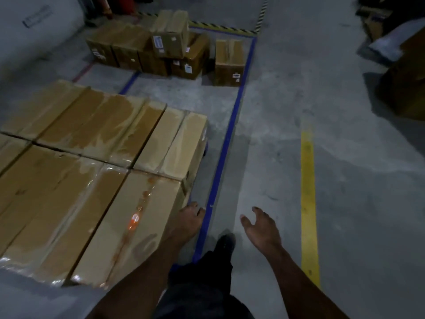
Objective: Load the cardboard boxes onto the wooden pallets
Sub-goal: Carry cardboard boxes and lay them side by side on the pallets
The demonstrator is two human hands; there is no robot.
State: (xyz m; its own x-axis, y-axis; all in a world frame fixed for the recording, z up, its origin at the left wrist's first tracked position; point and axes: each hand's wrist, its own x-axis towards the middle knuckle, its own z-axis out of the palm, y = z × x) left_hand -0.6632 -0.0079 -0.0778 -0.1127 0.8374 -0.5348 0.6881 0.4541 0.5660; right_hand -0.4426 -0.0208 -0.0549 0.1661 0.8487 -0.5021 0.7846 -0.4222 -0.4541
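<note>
Mostly loaded: taped cardboard boxes (92,171) stacked near left, pallet beneath hidden. Far group of loose boxes (165,47) left on floor. Left hand (189,221) loosely curled, right hand (261,225) spread, both holding nothing.

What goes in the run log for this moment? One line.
hands: left open, right open | stacked boxes beside left | loose boxes ahead

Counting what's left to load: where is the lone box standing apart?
In the head view, upper middle: the lone box stands on the floor right of the box pile, just inside the blue floor line.
</note>
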